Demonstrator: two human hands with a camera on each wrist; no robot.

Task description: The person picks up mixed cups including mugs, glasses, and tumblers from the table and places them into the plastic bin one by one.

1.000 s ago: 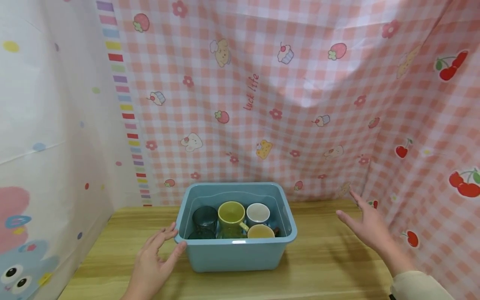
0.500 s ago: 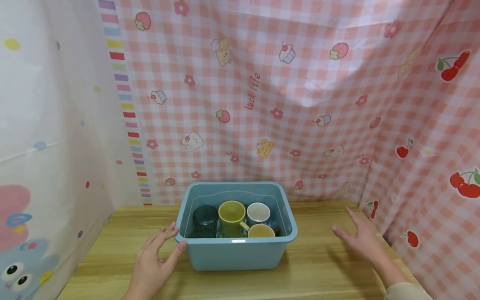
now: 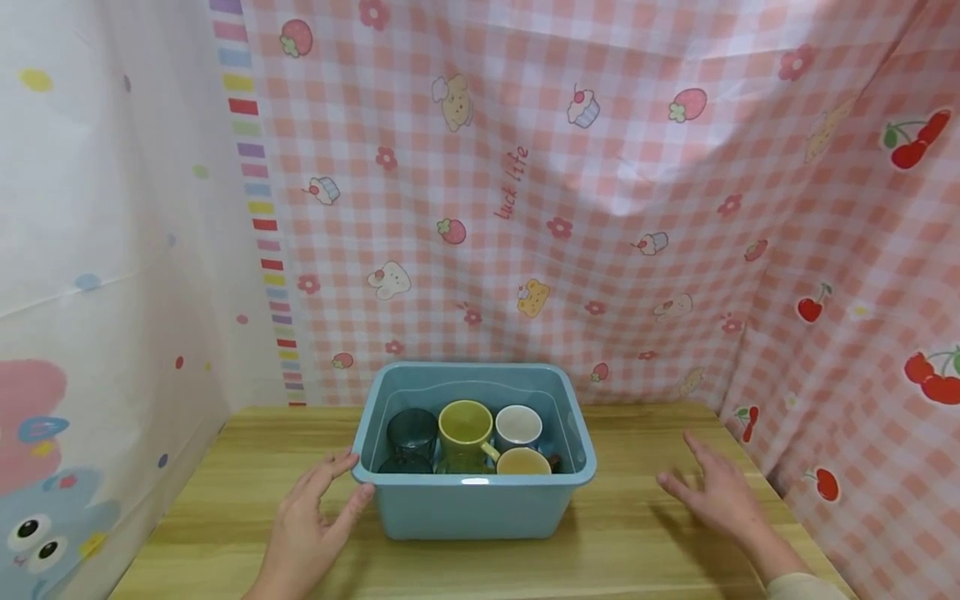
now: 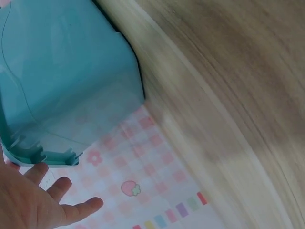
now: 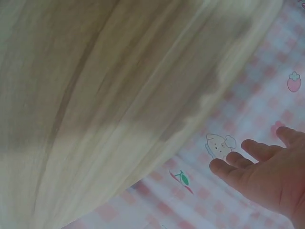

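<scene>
A light blue plastic bin (image 3: 472, 510) stands on the wooden table in the head view. Inside it are a yellow-green mug (image 3: 455, 432), a white-lined mug (image 3: 517, 425), a mug with a cream-yellow inside (image 3: 523, 463) and a dark glass mug (image 3: 411, 429); another dark piece (image 3: 405, 465) is partly hidden by the front rim. At the bin's left front corner, my left hand (image 3: 303, 525) touches the rim with fingers spread; the left wrist view shows those fingers (image 4: 83, 210) extended beside the rim. My right hand (image 3: 720, 496) hovers over the table, right of the bin, holding nothing.
The wooden table (image 3: 637, 533) extends on both sides of the bin. Behind it hangs a pink checked cloth (image 3: 570, 183), which continues down the right. A white dotted cloth (image 3: 165, 250) hangs along the left side.
My right hand has come lower and a little left, towards the bin. The left hand stays at the bin's corner, and the bin has not moved. The head view has shifted slightly.
</scene>
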